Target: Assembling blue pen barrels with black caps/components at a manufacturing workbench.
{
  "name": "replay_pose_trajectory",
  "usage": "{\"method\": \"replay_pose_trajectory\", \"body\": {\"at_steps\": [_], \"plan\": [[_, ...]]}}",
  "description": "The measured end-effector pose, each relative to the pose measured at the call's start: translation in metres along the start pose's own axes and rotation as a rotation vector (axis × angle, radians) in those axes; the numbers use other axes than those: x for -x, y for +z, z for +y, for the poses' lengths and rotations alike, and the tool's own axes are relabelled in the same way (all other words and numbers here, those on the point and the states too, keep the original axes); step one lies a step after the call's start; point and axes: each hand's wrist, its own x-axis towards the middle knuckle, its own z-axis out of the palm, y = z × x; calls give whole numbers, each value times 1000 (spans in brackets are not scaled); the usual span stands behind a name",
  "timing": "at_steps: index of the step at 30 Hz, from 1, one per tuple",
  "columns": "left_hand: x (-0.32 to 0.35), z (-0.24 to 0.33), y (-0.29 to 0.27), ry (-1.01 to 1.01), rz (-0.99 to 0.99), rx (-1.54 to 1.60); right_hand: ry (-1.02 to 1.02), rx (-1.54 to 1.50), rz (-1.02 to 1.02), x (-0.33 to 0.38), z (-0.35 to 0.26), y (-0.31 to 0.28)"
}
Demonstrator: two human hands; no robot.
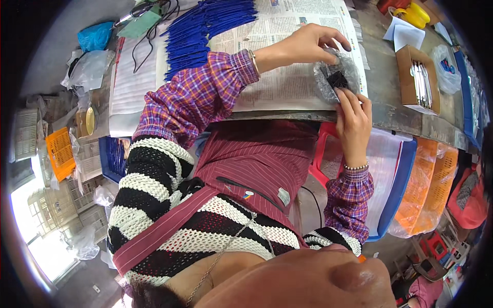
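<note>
**Two hands on one clear bag at the table edge**

Both your hands meet at one small clear bag (pixel 336 77) near the front edge of the table (pixel 382 87), lying on a newspaper (pixel 287 77). The bag holds a bunch of small black pieces (pixel 337 79); you cannot count them.

Your left hand (pixel 308 45) reaches in from above, fingers curled, fingertips pinching the bag's top. Your right hand (pixel 354 123) comes up from below the table edge, fingers straight and close together, their tips pressing the bag's lower side.

A large fan of blue strips (pixel 205 31), too many to count, lies toward the table's back edge on the newspaper. One open cardboard box (pixel 408 77) sits toward the table's right end, just beside the bag, and holds several pale sticks (pixel 421 82). Behind it lie two white paper sheets (pixel 405 33).

Below the front edge hang two orange baskets (pixel 431 190), side by side, and one blue tray (pixel 398 190) covered in clear film. One orange crate (pixel 60 153) stands on the floor far to your left.
</note>
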Motion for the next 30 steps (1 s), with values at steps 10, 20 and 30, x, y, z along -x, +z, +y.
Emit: {"method": "replay_pose_trajectory", "body": {"at_steps": [10,20,30], "plan": [[8,8,-7,202,128,-556,14,-19,30,-5,-2,5],[18,-14,27,352,-106,-855,818,-1806,335,52,8,-22],[19,-17,29,417,-17,-819,916,-2165,386,83,5,-15]]}}
